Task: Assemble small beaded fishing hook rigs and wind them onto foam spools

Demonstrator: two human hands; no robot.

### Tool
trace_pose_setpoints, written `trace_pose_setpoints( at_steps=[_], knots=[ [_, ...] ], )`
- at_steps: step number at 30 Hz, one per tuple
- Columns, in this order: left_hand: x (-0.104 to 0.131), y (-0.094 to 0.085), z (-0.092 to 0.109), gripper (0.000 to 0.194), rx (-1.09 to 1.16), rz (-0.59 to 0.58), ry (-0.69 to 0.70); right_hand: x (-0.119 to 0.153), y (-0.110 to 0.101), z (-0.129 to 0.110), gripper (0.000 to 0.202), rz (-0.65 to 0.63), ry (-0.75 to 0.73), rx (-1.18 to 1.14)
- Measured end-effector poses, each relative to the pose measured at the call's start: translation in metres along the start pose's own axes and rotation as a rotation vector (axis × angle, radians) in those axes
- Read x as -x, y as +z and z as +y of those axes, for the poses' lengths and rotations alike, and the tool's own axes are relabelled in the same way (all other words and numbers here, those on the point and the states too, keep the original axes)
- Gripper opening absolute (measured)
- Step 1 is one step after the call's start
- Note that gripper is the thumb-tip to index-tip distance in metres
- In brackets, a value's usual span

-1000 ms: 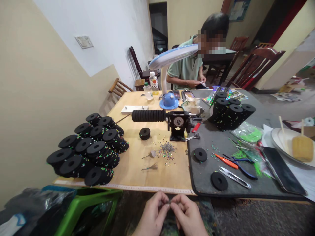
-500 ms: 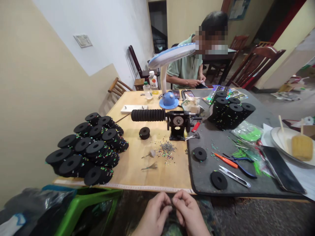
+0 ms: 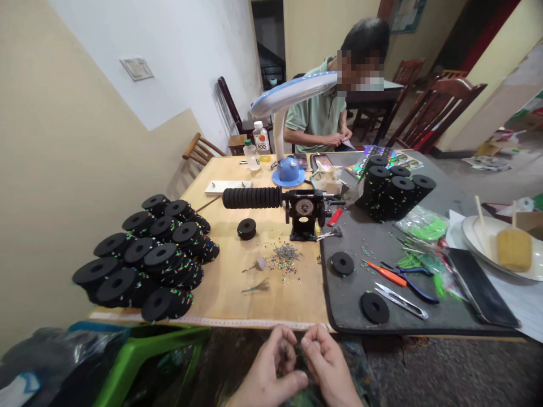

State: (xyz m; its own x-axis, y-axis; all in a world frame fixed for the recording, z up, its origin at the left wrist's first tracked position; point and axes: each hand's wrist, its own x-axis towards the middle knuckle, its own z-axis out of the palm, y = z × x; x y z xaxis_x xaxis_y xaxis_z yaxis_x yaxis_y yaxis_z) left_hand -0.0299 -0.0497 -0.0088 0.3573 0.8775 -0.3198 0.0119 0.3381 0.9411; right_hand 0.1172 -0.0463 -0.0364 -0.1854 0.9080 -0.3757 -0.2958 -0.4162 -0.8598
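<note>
Just below the table's front edge, my left hand [image 3: 274,370] and my right hand [image 3: 327,364] are close together. On the left hand the fingers are curled inward and the thumb stands a little off them; a small dark bit may lie in the curl. My right hand pinches thumb against forefinger, and what is between them is too small to name. Beyond them on the table lie a pile of tiny grey and coloured beads [image 3: 285,254] and two small fibre tufts [image 3: 257,286]. Behind these stands a black winding machine [image 3: 304,212] carrying a row of black foam discs [image 3: 252,198].
Stacked black foam spools [image 3: 159,255] fill the left side; more spools [image 3: 394,192] stand back right. On the grey mat [image 3: 348,305] lie snips [image 3: 401,301], pliers [image 3: 418,285], an orange-handled tool [image 3: 386,273] and a phone [image 3: 481,285]. A person sits behind the lamp [image 3: 288,169].
My left thumb has moved away from its fingers, so the left hand is less tightly closed. The right hand keeps its pinch. The whole view has shifted slightly.
</note>
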Motion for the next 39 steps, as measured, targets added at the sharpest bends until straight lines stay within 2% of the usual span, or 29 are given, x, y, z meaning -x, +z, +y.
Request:
trace_pose_setpoints(
  at_steps=[3,7,13,17,23,28,34,39],
  knots=[
    [-0.003,0.003,0.001,0.031,-0.036,0.065,-0.053,0.002,-0.001,0.001,0.053,0.006,-0.026,0.04],
    [-0.006,0.004,0.004,0.02,-0.028,0.06,-0.09,0.002,-0.004,0.001,0.053,0.026,-0.048,0.094],
    [-0.004,0.0,-0.003,0.005,-0.263,0.103,0.009,0.001,-0.006,0.004,0.051,0.021,-0.065,0.13],
    [-0.004,-0.001,-0.002,0.01,-0.422,0.133,0.089,0.002,-0.004,0.007,0.05,-0.033,-0.044,0.108],
    [-0.002,-0.003,0.006,0.02,-0.523,0.158,0.093,0.0,-0.001,0.004,0.045,-0.073,-0.072,0.11],
    [-0.002,-0.007,0.015,0.021,-0.419,0.177,0.138,0.001,-0.001,-0.004,0.032,-0.134,-0.031,0.209],
    [-0.004,-0.009,0.021,0.024,-0.341,0.254,0.144,0.0,0.0,-0.003,0.019,-0.099,-0.104,0.434],
    [-0.01,-0.022,0.027,0.029,-0.352,0.421,0.148,0.003,-0.004,-0.002,0.019,-0.068,-0.11,0.426]
  ],
)
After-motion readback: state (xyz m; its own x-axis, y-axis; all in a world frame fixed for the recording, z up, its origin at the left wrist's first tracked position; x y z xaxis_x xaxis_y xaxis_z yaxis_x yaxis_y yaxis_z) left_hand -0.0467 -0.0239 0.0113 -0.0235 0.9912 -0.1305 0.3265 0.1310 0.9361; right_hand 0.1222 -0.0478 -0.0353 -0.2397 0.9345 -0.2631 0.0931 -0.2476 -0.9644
